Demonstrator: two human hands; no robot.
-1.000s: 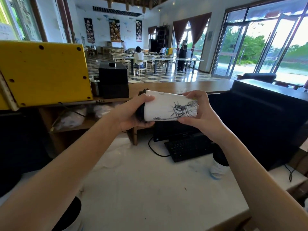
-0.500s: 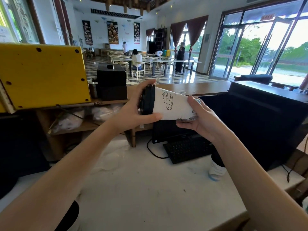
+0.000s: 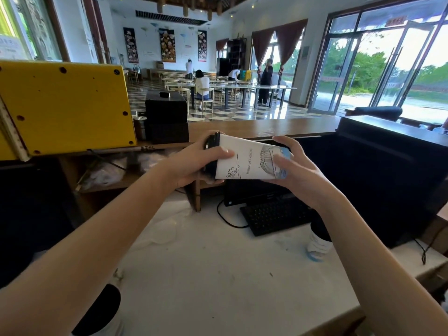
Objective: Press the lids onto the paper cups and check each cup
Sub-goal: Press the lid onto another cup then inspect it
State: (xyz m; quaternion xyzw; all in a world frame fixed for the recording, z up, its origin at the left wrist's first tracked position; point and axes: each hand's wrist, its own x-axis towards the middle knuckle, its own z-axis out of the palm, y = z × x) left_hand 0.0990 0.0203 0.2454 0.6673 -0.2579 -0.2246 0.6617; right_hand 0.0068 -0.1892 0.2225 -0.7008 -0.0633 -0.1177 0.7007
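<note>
Head view, left hand [image 3: 194, 163], right hand [image 3: 294, 170] gripping sideways cup [image 3: 244, 161]

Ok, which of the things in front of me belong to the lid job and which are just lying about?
Job: held cup, on its side, black lid on, gripped by left hand and right hand; second lidded cup by the right forearm; third lidded cup under the left forearm.
Lying about: keyboard, yellow box, black box.
</note>
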